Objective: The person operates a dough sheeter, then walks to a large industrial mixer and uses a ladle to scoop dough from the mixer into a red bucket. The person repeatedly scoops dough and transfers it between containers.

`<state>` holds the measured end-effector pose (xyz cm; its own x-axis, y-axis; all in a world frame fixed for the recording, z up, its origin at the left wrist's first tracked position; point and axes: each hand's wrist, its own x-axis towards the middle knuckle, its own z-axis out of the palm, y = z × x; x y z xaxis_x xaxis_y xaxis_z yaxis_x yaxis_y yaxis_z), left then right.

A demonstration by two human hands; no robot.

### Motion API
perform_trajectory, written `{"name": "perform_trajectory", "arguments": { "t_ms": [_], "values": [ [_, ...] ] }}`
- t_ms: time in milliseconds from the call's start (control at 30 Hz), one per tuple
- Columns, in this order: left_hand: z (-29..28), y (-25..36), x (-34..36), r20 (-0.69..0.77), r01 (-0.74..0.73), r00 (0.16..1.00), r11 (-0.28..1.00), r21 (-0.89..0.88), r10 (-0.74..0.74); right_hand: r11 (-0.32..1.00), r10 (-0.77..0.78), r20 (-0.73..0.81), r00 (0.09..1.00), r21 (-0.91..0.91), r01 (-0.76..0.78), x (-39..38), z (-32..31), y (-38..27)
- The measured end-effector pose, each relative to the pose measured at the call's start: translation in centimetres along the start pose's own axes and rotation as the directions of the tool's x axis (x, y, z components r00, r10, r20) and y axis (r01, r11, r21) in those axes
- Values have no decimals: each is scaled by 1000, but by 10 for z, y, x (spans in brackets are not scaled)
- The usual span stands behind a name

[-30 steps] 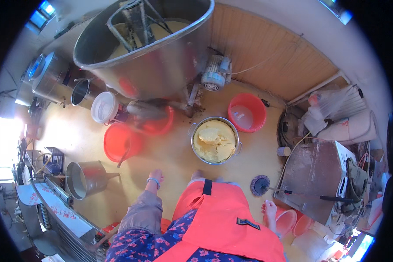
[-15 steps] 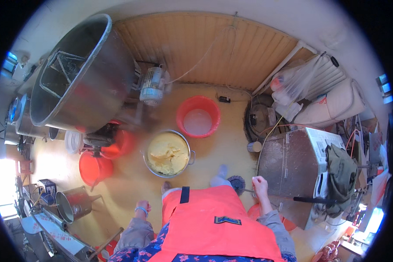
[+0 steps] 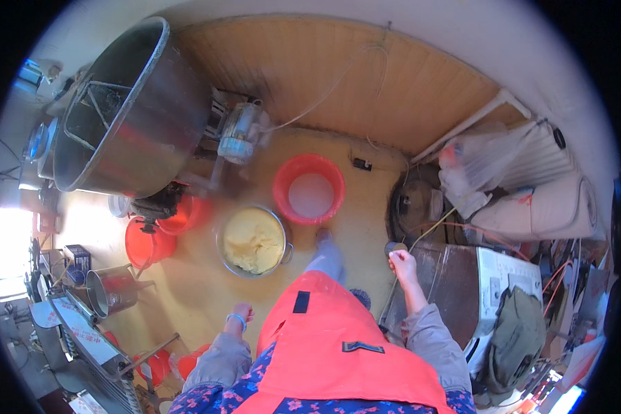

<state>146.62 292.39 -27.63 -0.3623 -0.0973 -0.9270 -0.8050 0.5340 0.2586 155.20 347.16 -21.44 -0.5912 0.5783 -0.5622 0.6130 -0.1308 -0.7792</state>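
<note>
My left hand (image 3: 243, 314), with a light blue band at the wrist, hangs at my side with its fingers curled in and nothing seen in them. My right hand (image 3: 403, 265) is raised ahead of me, fingers closed, with no held thing visible. Just beyond it in the picture a small can (image 3: 395, 248) lies by the dark-sided cabinet; I cannot tell whether they touch. On the floor ahead stands a two-handled metal pot (image 3: 283, 257) with a big lump of yellow dough (image 3: 253, 238). Beyond it is a red basin (image 3: 280, 186) with pale contents.
At the far left stands a large steel mixing drum (image 3: 159, 127) with a motor (image 3: 239, 131). Red buckets (image 3: 146, 245) and a metal bucket (image 3: 114, 290) are on the left. The cabinet (image 3: 435, 276), a rolled mat (image 3: 555, 207) and hoses crowd the right side.
I have stepped forward, one foot now near the red basin. My right hand has swung up and ahead, close to the can. The pot and basin appear nearer my body.
</note>
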Motion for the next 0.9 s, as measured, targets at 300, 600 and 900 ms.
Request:
{"name": "perform_trajectory", "arguments": {
  "t_ms": [300, 600, 900],
  "values": [
    [95, 173, 76, 81, -41, 995, 988, -147, 54, 969, 220, 74, 973, -135, -208, 76, -11, -65],
    [167, 214, 220, 230, 89, 971, 782, -617, 71, 921, 386, 293, 875, -172, -349, 260, 85, -75],
    [230, 232, 329, 182, 253, 965, 496, -830, -187, 788, 405, 225, 886, -577, -214, 471, 231, 58]
  ]
}}
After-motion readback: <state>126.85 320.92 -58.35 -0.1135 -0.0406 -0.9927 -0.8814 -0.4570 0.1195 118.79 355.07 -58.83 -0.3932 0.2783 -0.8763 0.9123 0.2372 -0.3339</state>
